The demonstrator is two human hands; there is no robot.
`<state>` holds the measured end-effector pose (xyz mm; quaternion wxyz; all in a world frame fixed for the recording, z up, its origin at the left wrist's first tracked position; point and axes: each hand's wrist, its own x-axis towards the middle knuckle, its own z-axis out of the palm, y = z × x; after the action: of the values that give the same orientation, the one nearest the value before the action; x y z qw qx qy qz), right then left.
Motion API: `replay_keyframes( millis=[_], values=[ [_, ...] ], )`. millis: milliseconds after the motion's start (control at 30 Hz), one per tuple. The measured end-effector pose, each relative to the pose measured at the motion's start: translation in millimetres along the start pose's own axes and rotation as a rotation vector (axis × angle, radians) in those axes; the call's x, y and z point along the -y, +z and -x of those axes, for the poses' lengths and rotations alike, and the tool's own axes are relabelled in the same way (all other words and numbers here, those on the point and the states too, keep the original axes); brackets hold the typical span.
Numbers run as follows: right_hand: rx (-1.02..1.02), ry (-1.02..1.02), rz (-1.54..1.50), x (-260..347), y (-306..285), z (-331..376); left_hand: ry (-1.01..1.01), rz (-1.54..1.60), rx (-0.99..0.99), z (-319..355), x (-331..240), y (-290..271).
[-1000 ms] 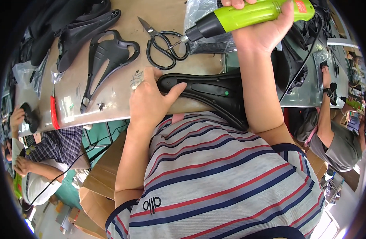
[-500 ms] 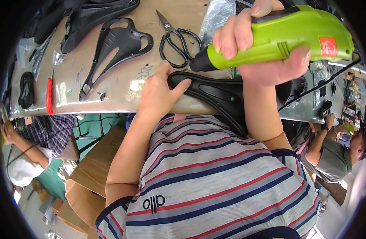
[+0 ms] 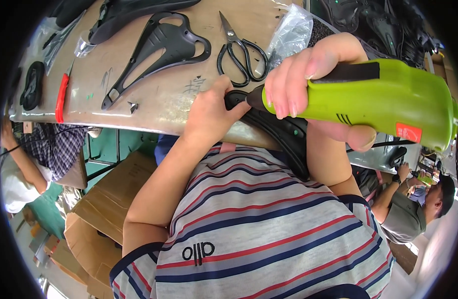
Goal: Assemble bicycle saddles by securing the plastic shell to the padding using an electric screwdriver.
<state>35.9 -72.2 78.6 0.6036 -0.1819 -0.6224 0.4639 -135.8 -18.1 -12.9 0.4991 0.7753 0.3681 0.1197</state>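
Note:
My right hand (image 3: pixel 294 82) is wrapped round a lime-green power screwdriver (image 3: pixel 388 94) with a dark nose, held almost level. Its tip points left and meets the narrow end of a black bicycle saddle (image 3: pixel 274 124); my left thumb partly hides the contact. With thumb and fingers, my left hand (image 3: pixel 209 114) pinches that narrow end at the table's near edge. The saddle's wider part runs down against my shirt, partly behind my right forearm. Just beyond my left hand lie black-handled scissors (image 3: pixel 239 60), blades apart. Farther left lies a flat black saddle shell (image 3: pixel 162 47) with cut-outs.
A red-handled tool (image 3: pixel 62 99) and a coiled black item (image 3: pixel 32 84) lie at the table's left. Clear plastic (image 3: pixel 293 32) and dark parts (image 3: pixel 383 22) are at the back right. An open cardboard box (image 3: pixel 104 214) stands below left. Co-workers sit on both sides.
The screwdriver has swung from a rising slant to one dropping rightward, and its tip has shifted over the saddle's narrow end. The whole view has also moved somewhat. Both hands keep their holds.

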Motion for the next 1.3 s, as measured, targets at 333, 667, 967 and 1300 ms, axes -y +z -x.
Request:
replay_keyframes(
  millis=[333,667,967,1300],
  values=[
    [-0.138,-0.061,0.031,-9.7,16.8,-5.5,0.052,0.043,-0.038,4.4,4.5,3.1],
    [-0.057,0.123,0.026,-8.4,25.8,-14.7,-0.197,0.598,0.312,0.8,19.3,-14.9],
    [-0.081,0.108,-0.022,-22.9,31.0,-11.3,-0.055,0.411,0.107,1.0,15.9,-2.9],
    [-0.038,0.104,0.098,-39.1,31.5,-7.9,0.040,0.307,0.054,-1.7,16.2,-1.9]
  ],
)
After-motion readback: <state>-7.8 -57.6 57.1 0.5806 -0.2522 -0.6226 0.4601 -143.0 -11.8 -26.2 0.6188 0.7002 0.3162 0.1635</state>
